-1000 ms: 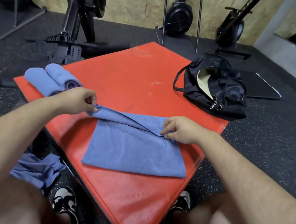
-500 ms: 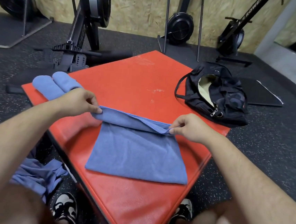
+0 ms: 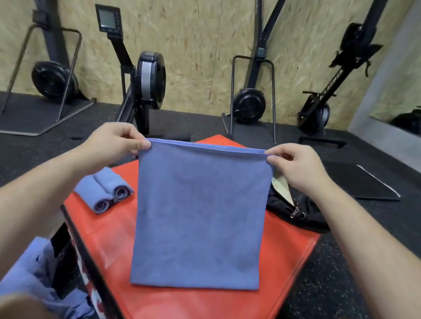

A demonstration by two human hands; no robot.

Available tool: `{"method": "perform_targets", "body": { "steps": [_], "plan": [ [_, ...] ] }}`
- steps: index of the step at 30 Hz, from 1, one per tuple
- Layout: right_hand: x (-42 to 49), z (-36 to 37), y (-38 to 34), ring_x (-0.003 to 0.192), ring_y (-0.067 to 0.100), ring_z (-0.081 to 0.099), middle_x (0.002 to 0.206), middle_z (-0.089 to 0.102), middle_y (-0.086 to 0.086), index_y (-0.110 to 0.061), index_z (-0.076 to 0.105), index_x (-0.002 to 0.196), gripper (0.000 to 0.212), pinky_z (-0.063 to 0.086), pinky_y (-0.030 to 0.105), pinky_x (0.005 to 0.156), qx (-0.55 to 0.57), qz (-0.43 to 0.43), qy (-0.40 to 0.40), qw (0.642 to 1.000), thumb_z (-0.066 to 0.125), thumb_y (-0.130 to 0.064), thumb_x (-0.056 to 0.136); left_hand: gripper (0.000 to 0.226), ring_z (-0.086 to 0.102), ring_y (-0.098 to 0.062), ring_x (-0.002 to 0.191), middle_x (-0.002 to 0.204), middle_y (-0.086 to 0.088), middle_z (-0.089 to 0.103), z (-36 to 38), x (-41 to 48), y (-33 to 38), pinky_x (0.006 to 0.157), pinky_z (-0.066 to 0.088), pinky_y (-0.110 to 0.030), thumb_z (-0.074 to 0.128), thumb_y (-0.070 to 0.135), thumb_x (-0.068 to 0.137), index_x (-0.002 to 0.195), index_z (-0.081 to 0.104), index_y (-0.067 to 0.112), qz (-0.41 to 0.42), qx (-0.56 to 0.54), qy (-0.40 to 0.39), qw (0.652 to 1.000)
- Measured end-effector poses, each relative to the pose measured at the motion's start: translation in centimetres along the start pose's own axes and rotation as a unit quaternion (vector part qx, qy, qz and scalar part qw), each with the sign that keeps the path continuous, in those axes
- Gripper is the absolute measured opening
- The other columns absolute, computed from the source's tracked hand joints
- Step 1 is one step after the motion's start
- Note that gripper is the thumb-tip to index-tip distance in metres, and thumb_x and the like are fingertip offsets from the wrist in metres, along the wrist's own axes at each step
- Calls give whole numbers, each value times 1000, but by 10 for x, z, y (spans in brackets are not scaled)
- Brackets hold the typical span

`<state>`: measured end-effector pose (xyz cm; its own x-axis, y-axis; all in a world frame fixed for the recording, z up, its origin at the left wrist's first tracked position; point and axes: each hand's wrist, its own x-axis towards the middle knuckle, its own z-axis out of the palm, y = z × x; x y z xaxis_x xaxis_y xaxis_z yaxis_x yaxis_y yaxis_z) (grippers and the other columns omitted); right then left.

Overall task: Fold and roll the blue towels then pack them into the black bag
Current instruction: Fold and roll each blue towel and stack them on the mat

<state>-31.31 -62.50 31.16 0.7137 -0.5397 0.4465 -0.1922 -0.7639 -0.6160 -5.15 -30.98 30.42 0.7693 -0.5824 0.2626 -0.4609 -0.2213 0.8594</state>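
Observation:
A folded blue towel [image 3: 200, 217] hangs upright in front of me over the red mat [image 3: 215, 311]. My left hand [image 3: 114, 142] pinches its top left corner and my right hand [image 3: 294, 163] pinches its top right corner. The towel's lower edge hangs close to the mat; whether it touches I cannot tell. Two rolled blue towels [image 3: 107, 192] lie side by side on the mat's left part. The black bag [image 3: 299, 211] lies open at the mat's right edge, partly hidden behind the towel and my right wrist.
A loose heap of blue towels [image 3: 38, 279] lies on the floor at the lower left beside the mat. Rowing machines [image 3: 147, 81] stand along the wooden back wall. A thin black mat [image 3: 359, 181] lies on the floor at the right.
Both hands have lifted the towel by its far edge off the mat, so it now hangs stretched between them. My head has tilted up, showing more of the wall.

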Motion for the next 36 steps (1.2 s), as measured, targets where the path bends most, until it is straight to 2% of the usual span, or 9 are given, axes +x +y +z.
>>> {"method": "perform_targets", "body": {
  "steps": [3,7,10,13,15,17,24,29,36],
  "plan": [
    [17,-20,-27,67,-4,60,83,69,-10,-21,74,98,14,43,11,59,14,-9,39,999,68,-10,90,20,54,-16,67,76,-10,68,-10,11,36,70,44,-34,82,23,81,75,67,13,40,17,49,998],
    [24,-46,-50,82,16,61,81,63,-13,-23,68,95,9,41,27,70,-97,-24,5,995,67,-16,90,24,45,-17,55,63,-1,57,-24,4,73,56,35,-28,80,26,84,76,61,14,68,62,51,994],
    [12,-74,-58,74,15,60,77,68,-3,-26,67,80,12,47,32,72,-96,-34,-33,994,69,-18,90,21,46,-15,57,61,8,57,-41,-16,91,55,35,-29,78,18,86,79,58,16,114,61,33,991],
    [-8,-101,-73,53,3,53,60,63,-4,-17,70,84,10,45,22,55,16,-39,-62,997,68,-12,93,15,49,-19,66,72,1,61,-57,-40,107,64,39,-34,76,13,86,94,63,13,136,25,-16,990],
    [-17,-115,-81,45,1,48,53,58,-9,-8,69,87,7,39,14,47,74,-26,-68,995,67,-9,93,5,50,-20,65,75,-5,62,-64,-50,116,69,39,-38,73,17,89,91,69,15,123,32,-50,991],
    [-19,-124,-85,49,9,47,55,58,-2,-9,69,85,9,39,21,50,81,-26,-75,994,70,-14,93,8,48,-19,64,74,-7,59,-68,-51,122,67,34,-40,71,22,91,85,72,16,106,47,-56,992],
    [0,-97,-65,49,12,52,65,71,7,-8,68,90,7,43,22,49,35,45,-90,994,68,-13,94,16,40,-11,46,55,0,52,-43,-22,107,44,31,-20,75,21,88,88,70,6,22,17,-27,999],
    [18,-52,-41,64,15,72,71,74,9,-6,66,90,5,49,24,52,40,89,-74,992,65,-10,93,15,52,-15,50,56,-2,61,-18,10,72,51,36,-24,78,23,87,87,72,9,-33,16,-3,999],
    [39,-23,-23,65,8,63,71,74,-7,-19,69,79,10,47,26,62,5,72,21,997,65,-14,86,8,73,-25,74,76,-14,71,2,35,56,69,59,-35,73,11,90,87,69,5,-18,-39,40,998]
  ]
}}
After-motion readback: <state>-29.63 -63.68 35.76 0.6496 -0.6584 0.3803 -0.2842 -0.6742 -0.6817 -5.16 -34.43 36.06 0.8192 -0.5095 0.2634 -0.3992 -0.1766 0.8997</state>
